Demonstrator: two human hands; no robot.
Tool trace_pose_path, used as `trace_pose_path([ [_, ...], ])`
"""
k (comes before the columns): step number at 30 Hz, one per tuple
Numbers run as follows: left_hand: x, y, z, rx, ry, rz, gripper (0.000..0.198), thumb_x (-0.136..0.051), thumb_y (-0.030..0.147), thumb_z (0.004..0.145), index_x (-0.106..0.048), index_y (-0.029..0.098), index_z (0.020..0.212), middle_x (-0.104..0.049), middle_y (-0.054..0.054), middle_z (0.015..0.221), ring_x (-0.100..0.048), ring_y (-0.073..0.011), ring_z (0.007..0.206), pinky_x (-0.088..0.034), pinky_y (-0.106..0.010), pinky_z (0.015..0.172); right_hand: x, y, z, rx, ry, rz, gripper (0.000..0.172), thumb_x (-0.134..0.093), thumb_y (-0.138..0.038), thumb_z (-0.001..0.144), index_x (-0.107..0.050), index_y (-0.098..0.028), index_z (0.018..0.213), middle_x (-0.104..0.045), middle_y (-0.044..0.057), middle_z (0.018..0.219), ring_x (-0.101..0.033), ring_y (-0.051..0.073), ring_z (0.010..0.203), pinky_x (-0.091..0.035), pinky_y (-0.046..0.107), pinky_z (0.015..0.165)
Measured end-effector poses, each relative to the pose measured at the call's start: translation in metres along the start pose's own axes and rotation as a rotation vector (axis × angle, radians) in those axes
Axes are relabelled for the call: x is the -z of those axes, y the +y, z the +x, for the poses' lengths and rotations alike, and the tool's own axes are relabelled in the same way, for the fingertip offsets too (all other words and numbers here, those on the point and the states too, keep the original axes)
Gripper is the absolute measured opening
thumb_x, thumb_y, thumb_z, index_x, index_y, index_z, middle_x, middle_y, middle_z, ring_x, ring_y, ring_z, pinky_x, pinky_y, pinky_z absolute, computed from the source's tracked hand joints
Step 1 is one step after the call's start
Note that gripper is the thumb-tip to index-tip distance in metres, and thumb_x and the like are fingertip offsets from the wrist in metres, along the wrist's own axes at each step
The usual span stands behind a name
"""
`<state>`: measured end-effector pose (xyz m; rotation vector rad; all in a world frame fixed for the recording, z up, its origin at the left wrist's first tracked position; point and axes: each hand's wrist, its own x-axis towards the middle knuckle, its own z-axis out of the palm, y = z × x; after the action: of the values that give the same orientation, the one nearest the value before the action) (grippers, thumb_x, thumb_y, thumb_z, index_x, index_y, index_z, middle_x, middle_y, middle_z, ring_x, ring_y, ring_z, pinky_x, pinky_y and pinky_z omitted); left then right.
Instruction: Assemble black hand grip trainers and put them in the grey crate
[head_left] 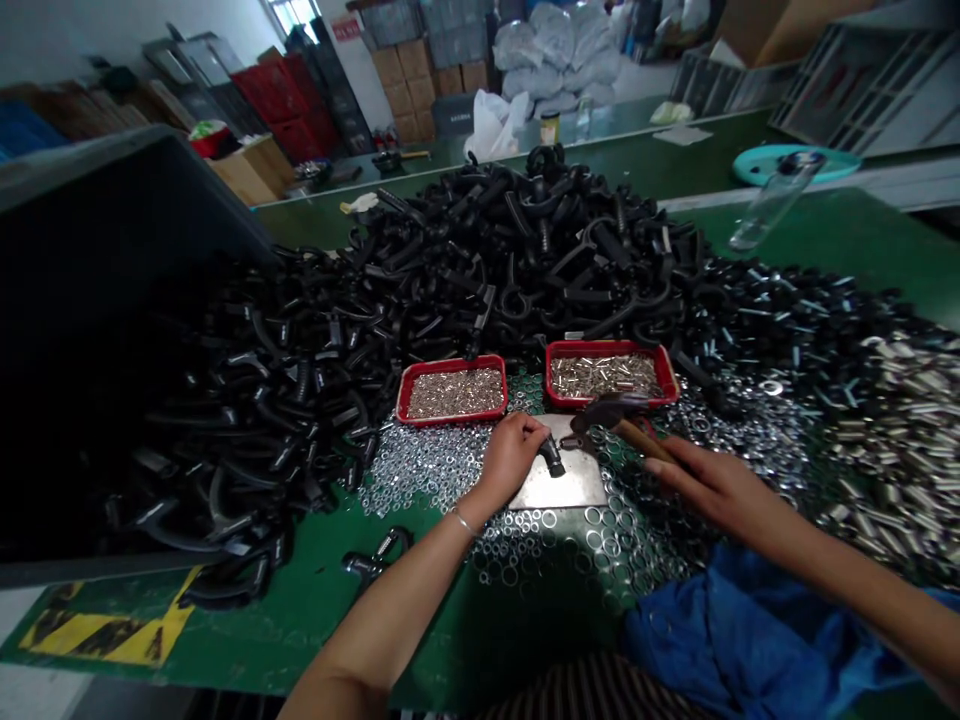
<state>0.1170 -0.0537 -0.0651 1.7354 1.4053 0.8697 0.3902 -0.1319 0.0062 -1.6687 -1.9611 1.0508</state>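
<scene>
Far left of the frame: a dark bin (112,300), mouth toward the table, spilling into a broad heap of black hooked parts (487,240) that fills the upper centre.

Below the heap, left of centre: a red tray (454,392) full of small silvery pieces, with loose washers (420,465) scattered on the green table (315,600) in front of it.

At centre: left hand (510,455), fingers closed in a pinch on a small black part (553,458), holding it down on a bare metal plate (570,485). Part tilted, long axis leaning up and left toward the fingers.

Just right and a little above: hammer (611,412), head hanging close over the part, apart from it, in front of a second red tray (607,372). Wooden handle running down and right into the right hand (712,485), fingers wrapped shut about it. Left hand on the part, right hand well off to its right, joined to it only through the hammer's length.

Lower right: blue cloth (720,640). Far right: a spread of metal sleeves (892,420).
</scene>
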Motion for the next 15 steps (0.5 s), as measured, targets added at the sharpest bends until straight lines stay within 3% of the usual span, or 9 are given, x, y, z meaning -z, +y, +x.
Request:
trace_pose_path([
  [5,0.001,0.004,-0.003,-0.084,-0.002,0.125,0.015,-0.062,0.027,0.092,-0.063,0.016,0.082,-0.064,-0.003,0.085,-0.060,-0.0168,0.081,-0.045,-0.028,0.074,-0.019,0.018,0.003,-0.062,-0.028,0.051,0.045,-0.044,-0.056,0.097,-0.062,-0.020,0.117,-0.069,0.003,0.072,-0.064,0.019,0.063,-0.045,0.029,0.054],
  [10,0.011,0.018,-0.001,-0.392,-0.192,0.524,0.018,-0.054,0.031,0.097,-0.062,0.016,0.090,-0.063,-0.006,0.094,-0.057,-0.0226,0.096,-0.043,-0.038,0.090,-0.020,0.010,0.006,-0.072,-0.053,0.034,0.043,-0.042,-0.056,0.098,-0.063,-0.020,0.107,-0.069,0.004,0.075,-0.064,0.020,0.064,-0.045,0.030,0.057],
  [13,0.017,0.025,-0.009,-0.396,-0.225,0.574,0.026,-0.056,0.040,0.096,-0.062,0.017,0.105,-0.063,-0.008,0.106,-0.055,-0.0257,0.105,-0.043,-0.043,0.095,-0.016,-0.008,0.003,-0.007,-0.011,-0.008,0.040,-0.042,-0.056,0.099,-0.061,-0.021,0.103,-0.067,0.003,0.075,-0.064,0.020,0.068,-0.046,0.031,0.062],
  [15,0.020,0.026,-0.017,-0.347,-0.208,0.515,0.044,-0.061,0.049,0.091,-0.056,0.019,0.122,-0.059,-0.010,0.122,-0.052,-0.0281,0.116,-0.041,-0.046,0.101,-0.015,-0.019,0.001,0.053,0.041,-0.021,0.036,-0.042,-0.054,0.100,-0.059,-0.023,0.105,-0.067,0.003,0.078,-0.064,0.020,0.070,-0.046,0.031,0.064],
])
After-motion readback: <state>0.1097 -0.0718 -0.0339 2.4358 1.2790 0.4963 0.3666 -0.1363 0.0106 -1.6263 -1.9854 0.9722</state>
